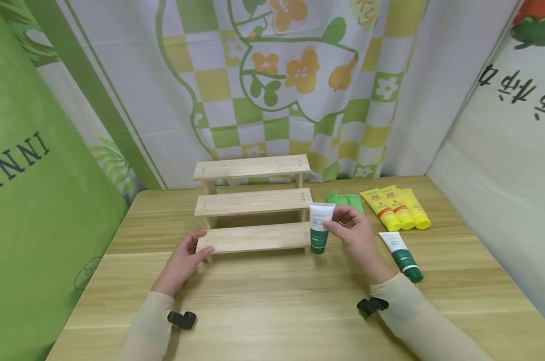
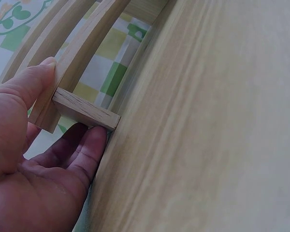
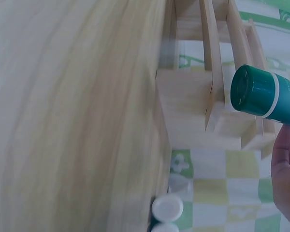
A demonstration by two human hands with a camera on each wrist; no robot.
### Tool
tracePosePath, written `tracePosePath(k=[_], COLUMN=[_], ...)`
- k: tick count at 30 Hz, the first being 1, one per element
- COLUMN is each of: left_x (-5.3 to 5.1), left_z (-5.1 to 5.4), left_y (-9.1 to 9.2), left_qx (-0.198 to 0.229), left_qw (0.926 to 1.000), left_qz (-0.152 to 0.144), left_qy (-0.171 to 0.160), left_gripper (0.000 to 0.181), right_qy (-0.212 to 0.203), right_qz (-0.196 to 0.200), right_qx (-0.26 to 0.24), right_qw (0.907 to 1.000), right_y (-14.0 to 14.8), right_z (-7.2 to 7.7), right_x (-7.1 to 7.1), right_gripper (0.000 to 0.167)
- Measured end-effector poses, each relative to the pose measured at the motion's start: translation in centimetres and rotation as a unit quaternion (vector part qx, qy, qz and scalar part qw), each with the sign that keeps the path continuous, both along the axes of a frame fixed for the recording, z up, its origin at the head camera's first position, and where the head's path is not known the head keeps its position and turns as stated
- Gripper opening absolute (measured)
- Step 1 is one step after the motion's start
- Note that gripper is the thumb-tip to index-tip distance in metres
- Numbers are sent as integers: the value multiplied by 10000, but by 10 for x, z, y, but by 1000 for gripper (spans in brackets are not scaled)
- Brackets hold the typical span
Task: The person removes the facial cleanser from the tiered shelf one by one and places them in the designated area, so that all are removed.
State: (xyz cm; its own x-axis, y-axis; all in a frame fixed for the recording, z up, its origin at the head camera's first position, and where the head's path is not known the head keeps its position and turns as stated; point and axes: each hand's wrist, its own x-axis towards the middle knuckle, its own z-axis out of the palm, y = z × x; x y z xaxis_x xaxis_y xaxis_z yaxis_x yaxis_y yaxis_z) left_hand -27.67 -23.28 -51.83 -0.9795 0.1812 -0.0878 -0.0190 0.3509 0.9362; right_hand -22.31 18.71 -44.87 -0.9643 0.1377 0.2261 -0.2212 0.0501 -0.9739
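Note:
A three-step wooden display rack [image 1: 254,237] stands on the table with bare steps. My left hand [image 1: 182,261] grips the left end of its lowest step. In the left wrist view, the thumb lies on the step board [image 2: 70,72] and the fingers are against its short leg [image 2: 87,108]. My right hand [image 1: 357,239] pinches a white and green squeeze tube [image 1: 318,231] between thumb and fingers. This tube is upright, cap down, by the right end of the lowest step. In the right wrist view its green cap [image 3: 253,92] appears in front of the rack.
A second white and green tube [image 1: 401,256] lies on the table [image 1: 272,311] right of my right hand. Behind it lie three yellow tubes [image 1: 396,208] side by side. Green tubes [image 1: 355,201] lie beyond my right hand, partly hidden. A patterned curtain [image 1: 263,115] hangs behind the table.

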Motion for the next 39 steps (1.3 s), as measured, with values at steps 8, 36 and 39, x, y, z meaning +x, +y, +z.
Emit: tracePosePath(k=[8, 36, 39], left_x=[1, 5, 4], left_z=[0, 10, 9], left_y=[-1, 4, 4], left_qx=[-106, -177, -166], left_qw=[9999, 9998, 9999], left_qz=[82, 35, 29], left_qy=[11, -7, 12], left_gripper=[72, 64, 64], right_qy=[-452, -1033, -1139], right_qz=[-215, -697, -711], right_qx=[196, 1303, 1380], right_qw=[9986, 9836, 9813], right_y=[23, 91, 97], right_z=[-4, -12, -10], right_x=[8, 37, 40], right_gripper=[36, 45, 45])
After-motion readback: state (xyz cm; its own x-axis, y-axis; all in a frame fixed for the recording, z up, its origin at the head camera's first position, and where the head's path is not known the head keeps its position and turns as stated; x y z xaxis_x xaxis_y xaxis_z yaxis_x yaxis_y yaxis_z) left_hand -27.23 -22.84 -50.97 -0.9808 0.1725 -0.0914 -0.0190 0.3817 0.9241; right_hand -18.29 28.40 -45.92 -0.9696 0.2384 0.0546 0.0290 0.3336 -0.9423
